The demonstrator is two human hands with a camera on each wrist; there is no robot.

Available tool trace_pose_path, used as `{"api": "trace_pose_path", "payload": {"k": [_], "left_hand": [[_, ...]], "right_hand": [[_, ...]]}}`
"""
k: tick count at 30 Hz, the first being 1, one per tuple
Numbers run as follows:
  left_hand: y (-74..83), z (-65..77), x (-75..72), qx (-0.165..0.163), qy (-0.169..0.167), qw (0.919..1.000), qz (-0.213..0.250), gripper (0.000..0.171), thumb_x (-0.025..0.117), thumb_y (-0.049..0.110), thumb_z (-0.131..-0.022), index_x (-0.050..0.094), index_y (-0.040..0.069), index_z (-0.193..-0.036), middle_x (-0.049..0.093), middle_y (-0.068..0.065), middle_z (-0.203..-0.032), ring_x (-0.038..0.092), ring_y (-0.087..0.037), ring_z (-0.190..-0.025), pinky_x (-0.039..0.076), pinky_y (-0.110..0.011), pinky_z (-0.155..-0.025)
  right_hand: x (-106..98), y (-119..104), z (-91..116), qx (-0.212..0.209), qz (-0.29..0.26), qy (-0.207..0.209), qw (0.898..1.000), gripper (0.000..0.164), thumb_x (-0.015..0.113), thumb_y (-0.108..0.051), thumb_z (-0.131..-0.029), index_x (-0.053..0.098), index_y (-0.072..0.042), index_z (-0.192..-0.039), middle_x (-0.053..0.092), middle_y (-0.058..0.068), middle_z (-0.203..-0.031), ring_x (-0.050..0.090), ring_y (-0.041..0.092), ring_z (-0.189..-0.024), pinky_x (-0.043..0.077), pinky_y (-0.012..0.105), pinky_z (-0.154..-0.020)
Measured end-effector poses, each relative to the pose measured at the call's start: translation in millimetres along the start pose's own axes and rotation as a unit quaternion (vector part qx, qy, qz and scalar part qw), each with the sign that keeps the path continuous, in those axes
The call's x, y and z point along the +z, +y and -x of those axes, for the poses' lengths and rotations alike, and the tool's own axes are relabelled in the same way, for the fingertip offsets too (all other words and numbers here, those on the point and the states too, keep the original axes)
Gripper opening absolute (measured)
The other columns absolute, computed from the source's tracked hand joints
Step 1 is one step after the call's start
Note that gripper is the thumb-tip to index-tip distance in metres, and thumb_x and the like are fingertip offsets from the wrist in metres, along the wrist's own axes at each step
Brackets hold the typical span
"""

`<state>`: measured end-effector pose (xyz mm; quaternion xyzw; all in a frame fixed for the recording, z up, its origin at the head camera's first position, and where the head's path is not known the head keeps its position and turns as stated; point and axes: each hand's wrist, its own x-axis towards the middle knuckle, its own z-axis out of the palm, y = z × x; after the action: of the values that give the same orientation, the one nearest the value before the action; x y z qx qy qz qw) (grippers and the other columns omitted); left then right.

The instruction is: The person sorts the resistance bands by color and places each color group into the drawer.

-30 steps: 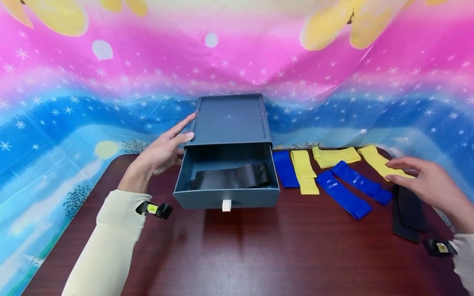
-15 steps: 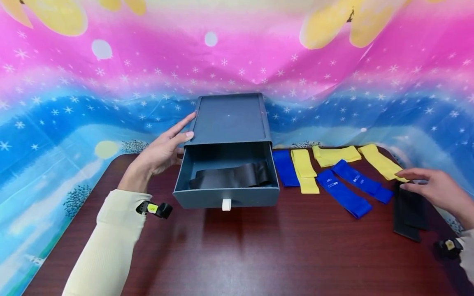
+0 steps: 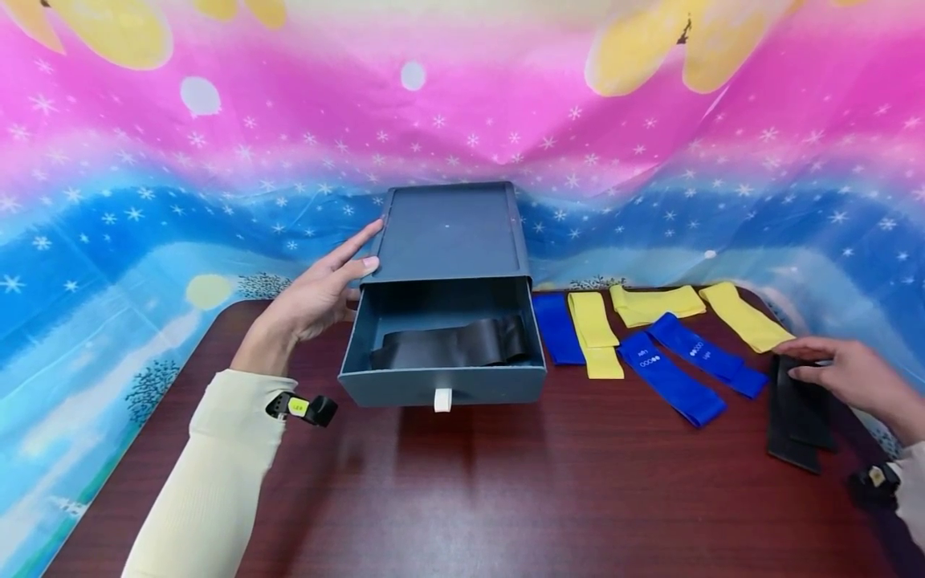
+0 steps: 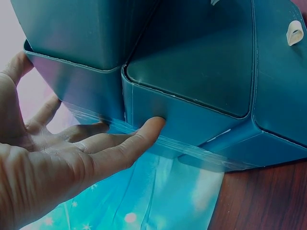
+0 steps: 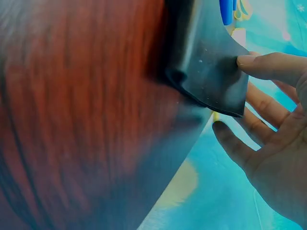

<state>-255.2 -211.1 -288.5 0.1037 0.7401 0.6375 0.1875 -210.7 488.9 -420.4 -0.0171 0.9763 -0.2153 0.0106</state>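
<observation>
A grey drawer box (image 3: 451, 233) has its top drawer (image 3: 390, 389) pulled out, with a black resistance band (image 3: 448, 343) inside. My left hand (image 3: 303, 301) lies against the box's left side, its fingers fairly straight. The left wrist view shows those fingers (image 4: 129, 148) spread on the box's wall, beside a strip of clear film. On the right, my right hand (image 3: 860, 381) pinches the far end of a folded black resistance band (image 3: 791, 425). Up close, the thumb presses on the black band (image 5: 218, 72) and other fingers are partly hidden behind it.
Blue resistance bands (image 3: 672, 377) and yellow resistance bands (image 3: 744, 317) lie spread between the box and my right hand. A white pull tab (image 3: 442, 400) sticks out of the drawer front. A patterned cloth (image 3: 614, 160) hangs behind the dark wooden table (image 3: 470, 498).
My right hand has moved right and slightly down from the rightmost yellow band to the end of the black band. The left hand and the drawer have stayed put.
</observation>
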Motion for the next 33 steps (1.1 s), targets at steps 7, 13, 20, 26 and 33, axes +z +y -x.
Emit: {"api": "trace_pose_path", "payload": {"k": [7,13,20,26,33], "left_hand": [[0.7,0.3,-0.2,-0.001,0.0,1.0,-0.004,0.061,0.051,0.043,-0.11,0.02,0.062,-0.159,-0.005,-0.001,-0.177,0.06,-0.047,-0.132,0.039,-0.069,-0.115],[0.3,0.1,-0.3,0.0,-0.001,1.0,-0.006,0.061,0.051,0.043,-0.11,0.02,0.062,-0.159,-0.005,-0.002,-0.176,0.061,-0.045,-0.13,0.04,-0.067,-0.114],[-0.1,0.1,-0.3,0.001,-0.002,1.0,-0.004,0.061,0.051,0.043,-0.11,0.02,0.062,-0.159,-0.005,-0.002,-0.177,0.054,-0.053,-0.136,0.038,-0.07,-0.115],[0.1,0.2,-0.5,0.002,-0.003,1.0,-0.007,0.061,0.05,0.044,-0.11,0.02,0.062,-0.159,-0.006,-0.002,-0.177,0.054,-0.052,-0.136,0.041,-0.068,-0.114],[0.5,0.5,-0.5,-0.001,0.0,1.0,-0.01,0.06,0.051,0.044,-0.11,0.02,0.063,-0.159,-0.004,-0.002,-0.177,0.056,-0.051,-0.135,0.042,-0.067,-0.113]], "right_hand": [[-5.3,-2.8,1.5,-0.001,-0.003,-0.021,1.0,0.037,0.066,0.004,-0.097,0.058,0.019,-0.13,0.058,0.047,-0.12,0.058,0.06,-0.101,0.058,0.041,-0.063],[-9.3,-5.0,4.6,-0.006,-0.002,-0.046,0.999,0.035,0.061,0.0,-0.102,0.057,0.02,-0.131,0.061,0.046,-0.121,0.065,0.056,-0.1,0.054,0.028,-0.06],[-12.5,-1.3,5.7,-0.012,0.013,-0.056,0.998,0.031,0.058,0.003,-0.103,0.059,0.02,-0.128,0.065,0.043,-0.114,0.071,0.026,-0.086,0.053,0.026,-0.061],[-13.9,0.7,6.1,-0.011,0.015,-0.079,0.997,0.032,0.062,0.005,-0.098,0.06,0.019,-0.126,0.069,0.034,-0.104,0.065,0.011,-0.08,0.054,0.027,-0.061],[-17.1,-5.2,8.3,0.001,0.009,-0.106,0.994,0.035,0.061,0.006,-0.096,0.06,0.016,-0.13,0.066,0.033,-0.107,0.065,0.019,-0.083,0.055,0.031,-0.062]]}}
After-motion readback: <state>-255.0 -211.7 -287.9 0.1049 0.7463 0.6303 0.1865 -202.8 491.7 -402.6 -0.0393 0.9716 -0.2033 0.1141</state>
